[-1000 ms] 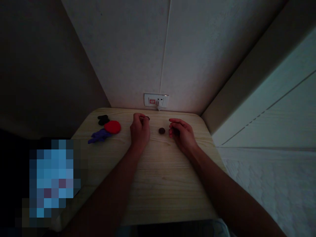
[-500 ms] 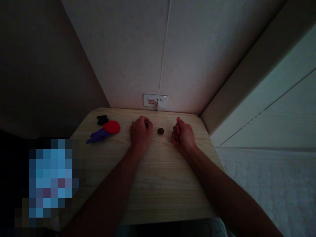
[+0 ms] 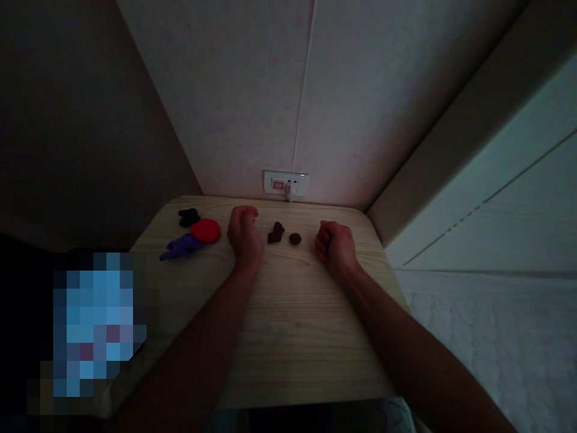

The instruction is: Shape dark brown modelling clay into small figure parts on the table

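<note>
My left hand [image 3: 244, 236] rests on its edge on the wooden table, fingers loosely bent and apart from anything, with no object visible in it. Just right of it lies an irregular dark brown lump of modelling clay [image 3: 276, 233]. Beside that lump is a small round brown clay ball [image 3: 295, 239]. Farther right, my right hand [image 3: 335, 245] is closed in a fist on the tabletop; its curled fingers hide whatever may be inside.
On the table's left side sit a black clay piece [image 3: 189, 217], a flat red clay disc [image 3: 205, 231] and a purple clay piece [image 3: 183, 246], touching or close together. A wall socket with a plug [image 3: 285, 183] is behind the table [image 3: 288, 337]. White bedding [image 3: 491, 343] is at right.
My left hand has moved left and turned, and the irregular brown clay lump now shows on the table where that hand was. My right fist has stayed nearly in place, its thumb lowered.
</note>
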Demonstrator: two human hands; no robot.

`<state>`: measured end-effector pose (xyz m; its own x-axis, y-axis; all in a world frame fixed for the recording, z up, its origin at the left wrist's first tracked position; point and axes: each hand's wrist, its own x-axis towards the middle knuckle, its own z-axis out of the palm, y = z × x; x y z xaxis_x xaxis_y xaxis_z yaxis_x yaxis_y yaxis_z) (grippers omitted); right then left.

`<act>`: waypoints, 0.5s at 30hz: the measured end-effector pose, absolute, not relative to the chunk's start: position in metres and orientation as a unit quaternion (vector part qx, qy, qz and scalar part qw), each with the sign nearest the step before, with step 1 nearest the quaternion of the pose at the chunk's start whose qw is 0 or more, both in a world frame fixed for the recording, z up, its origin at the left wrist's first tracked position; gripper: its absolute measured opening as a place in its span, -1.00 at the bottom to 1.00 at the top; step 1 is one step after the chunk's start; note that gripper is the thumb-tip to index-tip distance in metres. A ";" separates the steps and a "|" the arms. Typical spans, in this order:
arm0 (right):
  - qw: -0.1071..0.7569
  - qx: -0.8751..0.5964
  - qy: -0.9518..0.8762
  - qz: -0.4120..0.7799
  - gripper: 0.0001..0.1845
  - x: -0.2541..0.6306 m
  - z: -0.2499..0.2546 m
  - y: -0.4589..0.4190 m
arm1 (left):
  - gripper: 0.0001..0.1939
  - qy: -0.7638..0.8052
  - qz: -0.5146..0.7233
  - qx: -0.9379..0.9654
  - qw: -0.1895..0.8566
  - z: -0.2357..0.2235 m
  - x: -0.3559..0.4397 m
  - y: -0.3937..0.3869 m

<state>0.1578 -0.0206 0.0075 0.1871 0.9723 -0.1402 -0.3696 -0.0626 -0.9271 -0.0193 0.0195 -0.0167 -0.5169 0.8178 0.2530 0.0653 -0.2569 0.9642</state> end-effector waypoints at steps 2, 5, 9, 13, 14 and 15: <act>0.616 -0.485 -0.308 0.539 -0.56 0.158 0.009 -0.019 | -0.89 0.531 0.705 0.378 0.278 -0.017 -0.020 0.022; 0.620 -0.494 -0.300 0.531 -0.55 0.159 0.009 -0.017 | -0.91 0.526 0.721 0.363 0.270 -0.015 -0.020 0.022; 0.613 -0.481 -0.304 0.548 -0.57 0.159 0.007 -0.017 | -0.92 0.503 0.708 0.440 0.227 -0.004 -0.015 0.007; 0.608 -0.452 -0.351 0.551 -0.62 0.163 0.001 -0.019 | -0.90 0.409 0.628 0.629 0.209 0.007 0.009 -0.027; 0.607 -0.457 -0.363 0.539 -0.62 0.164 0.000 -0.019 | -0.91 0.378 0.582 0.687 0.218 0.007 0.017 -0.035; 0.605 -0.468 -0.375 0.524 -0.62 0.166 -0.001 -0.020 | -0.92 0.349 0.543 0.731 0.222 0.007 0.025 -0.042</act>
